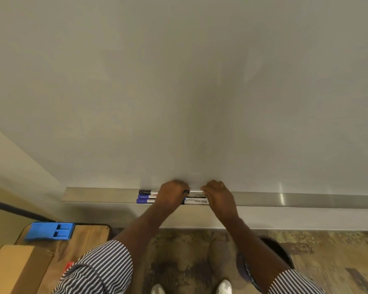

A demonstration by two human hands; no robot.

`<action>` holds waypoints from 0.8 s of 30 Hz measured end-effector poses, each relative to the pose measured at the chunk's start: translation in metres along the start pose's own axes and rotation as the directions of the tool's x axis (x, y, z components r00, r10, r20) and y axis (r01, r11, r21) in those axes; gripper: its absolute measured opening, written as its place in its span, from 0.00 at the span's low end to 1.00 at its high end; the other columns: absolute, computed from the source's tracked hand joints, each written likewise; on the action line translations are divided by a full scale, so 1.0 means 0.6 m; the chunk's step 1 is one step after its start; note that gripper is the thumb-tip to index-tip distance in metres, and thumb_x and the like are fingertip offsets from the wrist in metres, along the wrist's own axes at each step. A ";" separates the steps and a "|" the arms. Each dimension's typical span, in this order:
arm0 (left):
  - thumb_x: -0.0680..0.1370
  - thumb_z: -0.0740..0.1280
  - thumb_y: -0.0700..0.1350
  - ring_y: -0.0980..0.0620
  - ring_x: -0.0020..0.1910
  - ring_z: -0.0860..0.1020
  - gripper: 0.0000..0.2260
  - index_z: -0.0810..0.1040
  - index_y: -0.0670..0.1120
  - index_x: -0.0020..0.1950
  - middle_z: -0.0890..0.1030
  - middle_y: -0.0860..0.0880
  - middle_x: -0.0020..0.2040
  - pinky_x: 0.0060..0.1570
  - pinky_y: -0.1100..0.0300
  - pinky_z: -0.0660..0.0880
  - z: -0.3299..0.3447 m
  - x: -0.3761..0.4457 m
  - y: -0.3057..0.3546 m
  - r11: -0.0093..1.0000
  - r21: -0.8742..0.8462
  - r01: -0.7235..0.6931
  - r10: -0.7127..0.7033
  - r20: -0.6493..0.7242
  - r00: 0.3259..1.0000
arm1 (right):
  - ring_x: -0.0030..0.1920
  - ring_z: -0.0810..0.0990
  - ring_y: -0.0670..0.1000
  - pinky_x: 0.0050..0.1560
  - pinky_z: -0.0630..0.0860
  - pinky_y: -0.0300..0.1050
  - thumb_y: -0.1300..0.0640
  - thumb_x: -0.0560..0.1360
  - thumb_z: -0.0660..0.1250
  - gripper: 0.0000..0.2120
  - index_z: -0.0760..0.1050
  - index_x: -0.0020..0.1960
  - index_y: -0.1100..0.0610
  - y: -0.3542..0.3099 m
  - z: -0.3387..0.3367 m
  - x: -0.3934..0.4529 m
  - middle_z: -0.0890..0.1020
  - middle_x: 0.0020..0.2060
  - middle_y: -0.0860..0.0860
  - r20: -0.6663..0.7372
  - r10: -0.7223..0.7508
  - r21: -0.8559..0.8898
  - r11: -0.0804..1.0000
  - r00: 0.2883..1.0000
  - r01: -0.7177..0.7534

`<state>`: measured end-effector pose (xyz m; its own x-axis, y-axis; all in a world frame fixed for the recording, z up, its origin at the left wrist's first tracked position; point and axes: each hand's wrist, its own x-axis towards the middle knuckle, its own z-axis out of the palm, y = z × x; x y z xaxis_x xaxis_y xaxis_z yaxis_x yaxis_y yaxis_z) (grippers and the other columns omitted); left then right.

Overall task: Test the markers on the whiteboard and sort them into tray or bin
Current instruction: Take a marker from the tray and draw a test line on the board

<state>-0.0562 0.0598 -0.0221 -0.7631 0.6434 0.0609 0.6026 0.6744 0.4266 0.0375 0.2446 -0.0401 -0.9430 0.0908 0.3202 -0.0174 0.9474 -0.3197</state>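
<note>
Hands meet over the metal tray (pixel 306 200) at the foot of the whiteboard (pixel 179 81), both curled onto one marker (pixel 195 191) held level just above the ledge. The left hand (pixel 172 193) grips its dark end, the right hand (pixel 218 194) its pale barrel; whether the cap is on or coming off cannot be made out between the knuckles. In the tray lie a black-capped marker (pixel 147 191) and two blue-capped markers (pixel 145 199), their far ends hidden behind the left hand, while a dark marker with a white label (pixel 194 200) shows partly beneath the right hand. A round dark bin (pixel 278 249) stands on the patterned floor (pixel 327 251), mostly hidden by the right forearm, its contents out of sight. At left, a blue plastic holder (pixel 49 231) rests on a wooden tabletop (pixel 87 236) beside a cardboard box (pixel 15 270) cut off by the frame.
</note>
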 end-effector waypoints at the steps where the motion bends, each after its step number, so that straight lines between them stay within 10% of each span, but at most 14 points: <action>1: 0.77 0.68 0.44 0.43 0.45 0.81 0.06 0.85 0.47 0.46 0.85 0.45 0.44 0.44 0.56 0.75 0.013 0.000 -0.005 1.000 0.025 0.001 -0.001 -0.009 1.000 | 0.45 0.79 0.55 0.37 0.76 0.42 0.55 0.76 0.60 0.13 0.84 0.48 0.53 0.000 0.008 -0.002 0.82 0.45 0.50 -0.006 0.005 -0.004 1.000 1.000 -0.005; 10: 0.64 0.81 0.44 0.49 0.35 0.82 0.10 0.84 0.50 0.42 0.84 0.49 0.38 0.39 0.59 0.79 0.074 0.006 -0.028 0.989 0.144 -0.045 0.042 0.025 0.999 | 0.47 0.79 0.55 0.44 0.80 0.45 0.55 0.76 0.59 0.15 0.84 0.50 0.56 0.021 0.059 -0.011 0.82 0.46 0.53 -0.061 0.036 0.010 0.999 0.998 -0.036; 24: 0.69 0.80 0.45 0.47 0.51 0.81 0.13 0.85 0.46 0.53 0.85 0.48 0.51 0.58 0.52 0.79 0.146 -0.011 -0.028 0.984 0.169 -0.046 0.076 -0.176 0.981 | 0.53 0.78 0.54 0.56 0.77 0.44 0.63 0.77 0.72 0.08 0.85 0.54 0.55 0.039 0.125 -0.033 0.82 0.52 0.52 -0.034 0.276 0.182 0.947 0.961 -0.266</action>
<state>-0.0409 0.0757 -0.1089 -0.7441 0.6192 0.2508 0.6680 0.6957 0.2643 0.0310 0.2418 -0.1205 -0.8992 0.3593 0.2497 0.1738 0.8171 -0.5497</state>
